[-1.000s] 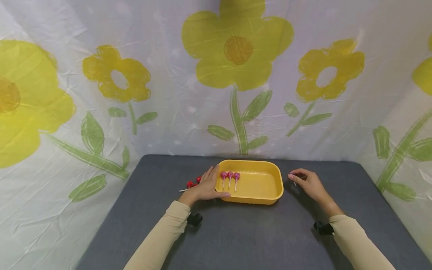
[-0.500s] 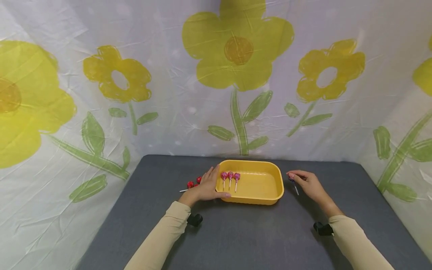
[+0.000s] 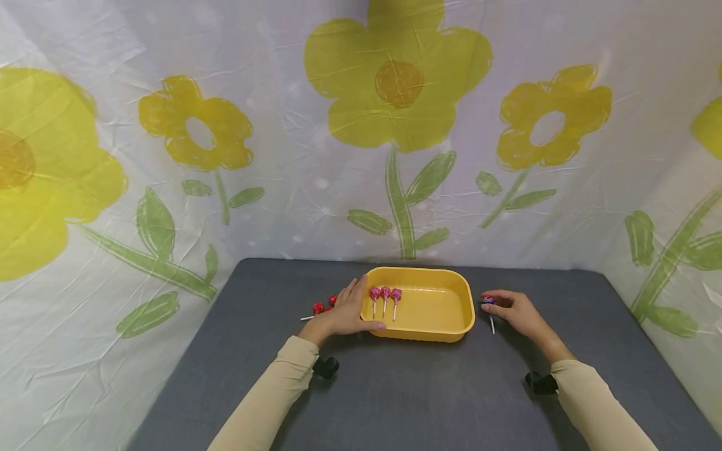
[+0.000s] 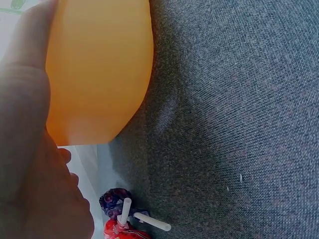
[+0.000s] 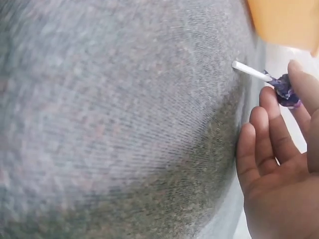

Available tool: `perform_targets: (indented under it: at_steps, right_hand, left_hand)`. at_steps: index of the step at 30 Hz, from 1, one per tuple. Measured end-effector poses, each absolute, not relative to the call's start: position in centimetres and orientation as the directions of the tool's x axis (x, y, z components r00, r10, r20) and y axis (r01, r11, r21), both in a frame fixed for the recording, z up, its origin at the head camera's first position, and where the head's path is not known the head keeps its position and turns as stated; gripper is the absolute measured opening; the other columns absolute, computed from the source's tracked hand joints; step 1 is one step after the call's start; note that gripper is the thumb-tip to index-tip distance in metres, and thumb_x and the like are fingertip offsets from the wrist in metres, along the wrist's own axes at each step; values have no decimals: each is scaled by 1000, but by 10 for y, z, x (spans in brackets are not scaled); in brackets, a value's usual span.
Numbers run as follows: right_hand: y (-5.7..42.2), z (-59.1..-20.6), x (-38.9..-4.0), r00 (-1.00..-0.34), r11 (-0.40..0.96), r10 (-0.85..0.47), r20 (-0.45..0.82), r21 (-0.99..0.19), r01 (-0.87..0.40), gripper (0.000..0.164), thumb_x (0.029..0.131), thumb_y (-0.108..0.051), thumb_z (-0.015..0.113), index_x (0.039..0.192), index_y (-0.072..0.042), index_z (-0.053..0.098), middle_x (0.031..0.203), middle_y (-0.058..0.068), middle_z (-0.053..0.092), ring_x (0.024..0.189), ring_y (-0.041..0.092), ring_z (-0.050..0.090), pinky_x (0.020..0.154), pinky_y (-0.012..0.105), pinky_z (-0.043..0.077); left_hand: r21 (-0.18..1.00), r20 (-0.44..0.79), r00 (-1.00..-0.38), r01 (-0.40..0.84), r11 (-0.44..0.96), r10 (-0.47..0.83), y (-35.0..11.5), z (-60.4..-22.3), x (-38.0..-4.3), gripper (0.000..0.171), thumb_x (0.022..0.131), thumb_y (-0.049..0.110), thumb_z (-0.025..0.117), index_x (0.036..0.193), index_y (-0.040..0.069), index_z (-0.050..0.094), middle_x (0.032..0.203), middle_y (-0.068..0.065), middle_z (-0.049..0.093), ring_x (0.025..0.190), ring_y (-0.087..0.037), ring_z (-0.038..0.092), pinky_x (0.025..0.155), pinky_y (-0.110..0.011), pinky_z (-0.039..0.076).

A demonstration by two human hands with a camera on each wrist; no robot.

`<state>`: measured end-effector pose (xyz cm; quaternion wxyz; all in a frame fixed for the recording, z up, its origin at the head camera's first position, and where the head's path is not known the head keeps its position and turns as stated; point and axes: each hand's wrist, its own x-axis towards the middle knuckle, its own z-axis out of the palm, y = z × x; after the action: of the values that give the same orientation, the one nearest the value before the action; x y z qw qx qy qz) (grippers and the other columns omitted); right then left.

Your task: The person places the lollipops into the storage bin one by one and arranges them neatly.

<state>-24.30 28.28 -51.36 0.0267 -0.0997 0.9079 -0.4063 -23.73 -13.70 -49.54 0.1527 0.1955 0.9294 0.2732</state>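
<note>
My left hand (image 3: 344,311) holds the left end of a yellow plastic tray (image 3: 431,335), the thumb at its near rim and the fingers along its left side. Three pink-wrapped lollipops (image 3: 385,293) lie side by side in the tray's left part, sticks toward me. To the right of the tray, my right hand (image 3: 516,311) pinches a purple-wrapped lollipop (image 5: 285,92) by its head between thumb and forefinger. Its white stick (image 5: 251,71) points down toward the table, and the other fingers are loosely bent.
Beside my left hand lie several red-wrapped lollipops (image 3: 318,308), partly hidden by it. A dark purple lollipop (image 4: 113,201) is among them in the left wrist view. A dark grey cloth (image 3: 417,394) covers the table, and a flower-print curtain (image 3: 316,207) hangs behind it.
In my right hand the lollipop has turned; more of its purple head and its stick now show, the stick pointing toward me. My left hand and the tray have stayed put.
</note>
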Motion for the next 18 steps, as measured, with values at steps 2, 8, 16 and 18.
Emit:
perform_targets:
  at_steps: [2, 8, 16, 18]
  right_hand:
    - [283, -515, -244, -976, 659, -214, 30, -734, -167, 45, 93, -36, 69, 128, -8, 66, 123, 18, 69, 88, 7, 59, 67, 22, 49]
    - [284, -518, -246, -976, 670, -211, 61, -718, -190, 41, 93, -29, 70, 126, -6, 65, 107, 16, 69, 80, 5, 55, 64, 21, 45]
    - [285, -519, -246, -976, 657, -192, 99, -726, -203, 33, 92, -24, 72, 119, -6, 66, 92, 10, 66, 72, 5, 53, 63, 21, 44]
    - [285, -517, -246, -977, 659, -184, 109, -724, -204, 35, 91, -27, 72, 119, -6, 67, 97, 12, 70, 75, 3, 56, 65, 21, 46]
  left_hand:
    - [565, -178, -878, 278, 777, 444, -137, -496, -238, 128, 77, 76, 64, 159, 12, -10, 169, -10, -2, 157, -34, -5, 125, -58, 3]
    - [558, -177, -879, 281, 781, 443, -137, -497, -238, 127, 77, 76, 64, 159, 12, -10, 169, -10, -2, 157, -34, -5, 125, -58, 2]
    - [554, -176, -882, 278, 785, 437, -137, -498, -237, 128, 77, 76, 64, 160, 13, -10, 169, -9, -2, 157, -33, -5, 125, -58, 2]
    - [553, -177, -882, 279, 785, 438, -137, -498, -237, 128, 77, 76, 64, 160, 13, -10, 169, -9, -2, 157, -33, -5, 125, -58, 2]
